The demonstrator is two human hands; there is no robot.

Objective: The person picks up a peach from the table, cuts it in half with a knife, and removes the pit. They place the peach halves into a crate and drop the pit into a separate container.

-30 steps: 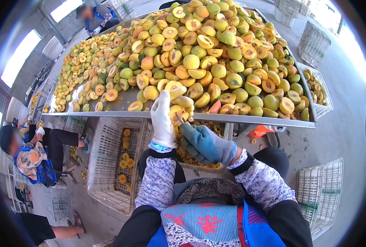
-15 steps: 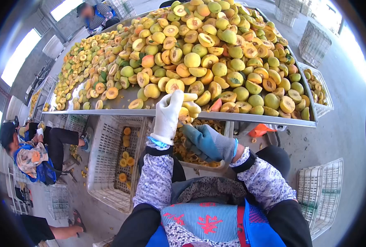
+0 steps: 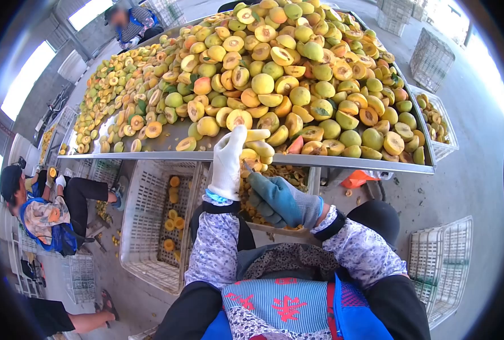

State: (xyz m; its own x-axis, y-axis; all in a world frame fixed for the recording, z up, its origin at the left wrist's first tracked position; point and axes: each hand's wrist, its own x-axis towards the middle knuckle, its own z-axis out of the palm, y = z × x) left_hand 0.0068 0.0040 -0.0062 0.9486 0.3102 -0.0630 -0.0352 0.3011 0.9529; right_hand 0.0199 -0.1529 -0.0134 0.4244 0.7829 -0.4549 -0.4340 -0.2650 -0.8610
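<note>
My left hand [image 3: 227, 161], in a white glove with yellow fingertips, is closed around a yellow peach half [image 3: 251, 160] just in front of the table's near edge. Its fingers cover much of the fruit. In a blue and grey glove, my right hand [image 3: 283, 199] grips a small pitting tool [image 3: 247, 166], whose metal end meets the peach half; the handle is hidden in the fist. Beyond both hands, a large heap of whole and halved peaches [image 3: 274, 85] lies on the metal table [image 3: 167, 154].
Below my hands stands a crate of peach scraps [image 3: 289, 228]. To its left, a white crate [image 3: 133, 226] holds several peach halves. A stacked crate [image 3: 441, 266] stands at the right. One co-worker [image 3: 45, 209] sits at the left, another [image 3: 132, 25] behind the table.
My right hand has shifted slightly down and left, and the tool's metal end now shows at the peach half. The seated co-worker at the left has raised a hand with a fruit half.
</note>
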